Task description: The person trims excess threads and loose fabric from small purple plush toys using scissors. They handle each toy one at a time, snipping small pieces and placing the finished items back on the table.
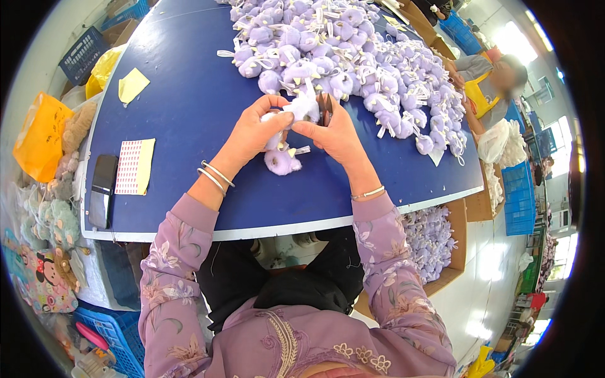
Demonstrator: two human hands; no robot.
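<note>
Over the blue table (208,189), both my hands are closed around a small pale purple plush toy (304,108) with white fabric on it. My left hand (255,129) pinches its left side between thumb and fingers. Dark thread snips (325,108) stick up from my right hand (338,133), blades pointing away from me, and the thumb of that hand also presses at the toy. Just below my hands lies a second purple plush toy (282,162) with a white loop. My fingers partly hide the held toy.
A large heap of similar plush toys (328,47) covers the far side. On the left lie a black phone (103,192), a sticker sheet (133,167) and a yellow paper (133,85). A cardboard box (457,252) of toys stands below right. Another person (488,88) sits far right.
</note>
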